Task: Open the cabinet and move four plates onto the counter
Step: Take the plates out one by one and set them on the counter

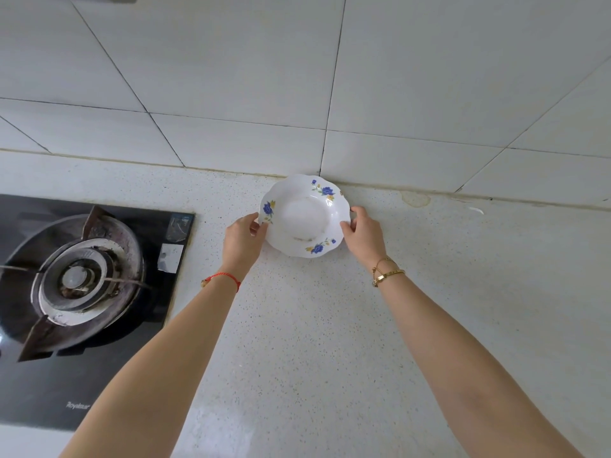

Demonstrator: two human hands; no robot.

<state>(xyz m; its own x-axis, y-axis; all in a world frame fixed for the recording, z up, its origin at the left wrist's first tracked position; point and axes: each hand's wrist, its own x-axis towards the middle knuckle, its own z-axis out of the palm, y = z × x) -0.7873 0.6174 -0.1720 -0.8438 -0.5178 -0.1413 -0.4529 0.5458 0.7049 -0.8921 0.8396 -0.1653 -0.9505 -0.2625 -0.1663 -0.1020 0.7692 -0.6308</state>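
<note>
Both hands pinch the white scalloped ceramic plate with blue flower sprigs (304, 215), the left hand (243, 241) closed on its rim at nine o'clock and the right hand (363, 233) at three o'clock, over the pale speckled stone counter (297, 325) near the tiled wall. It looks set down, though whether its base fully touches is hard to tell. To finish well, I would lower it flat, clear of the black glass gas hob (82, 292) at nine o'clock, and release both sides together.

The black glass gas hob (99, 375) carries the only readable text: a small pale brand word near its front edge that looks like "Royalstar"; its stickers are too blurred to read
</note>
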